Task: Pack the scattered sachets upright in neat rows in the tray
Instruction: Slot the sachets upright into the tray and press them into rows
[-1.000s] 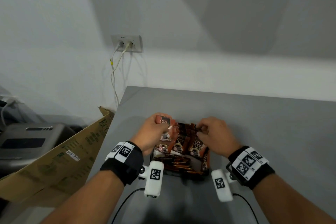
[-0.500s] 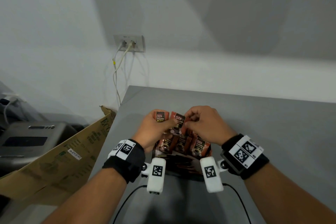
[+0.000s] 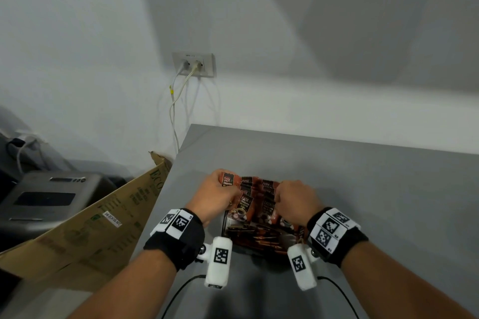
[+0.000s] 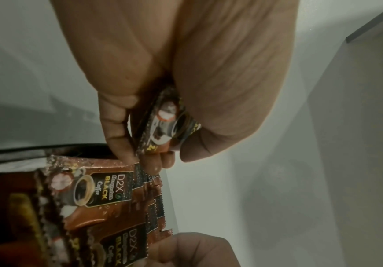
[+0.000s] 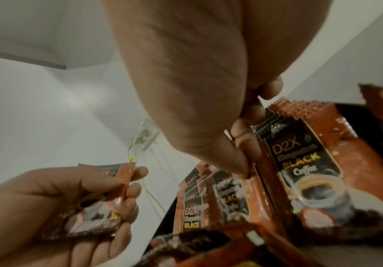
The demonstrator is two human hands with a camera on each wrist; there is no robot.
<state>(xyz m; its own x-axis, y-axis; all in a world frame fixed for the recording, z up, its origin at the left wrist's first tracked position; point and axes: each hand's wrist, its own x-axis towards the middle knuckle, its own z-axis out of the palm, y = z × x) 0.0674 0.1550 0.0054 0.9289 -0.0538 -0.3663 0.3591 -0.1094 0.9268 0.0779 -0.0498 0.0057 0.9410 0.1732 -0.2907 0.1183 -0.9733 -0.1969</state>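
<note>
A dark printed tray (image 3: pixel 259 238) sits on the grey table near me, with several orange-brown coffee sachets (image 3: pixel 245 205) standing in it. My left hand (image 3: pixel 217 197) hovers over the tray's far left corner and grips one loose sachet (image 3: pixel 228 180) between thumb and curled fingers; the same sachet (image 4: pixel 163 126) fills the left wrist view. My right hand (image 3: pixel 295 199) is over the tray's right side. Its thumb and fingertips (image 5: pixel 243 144) pinch the top of a standing sachet (image 5: pixel 300 162) in the row. The tray's far side is hidden behind the hands.
An open cardboard box (image 3: pixel 90 228) leans against the table's left edge, with a grey printer (image 3: pixel 46 197) behind it. A wall socket (image 3: pixel 193 63) with white cables is beyond the table's far left corner. Bare grey tabletop (image 3: pixel 375 189) stretches right and behind the tray.
The hands came together above the tray half a second ago. The right hand has since dropped back onto the standing row; the left still holds its sachet.
</note>
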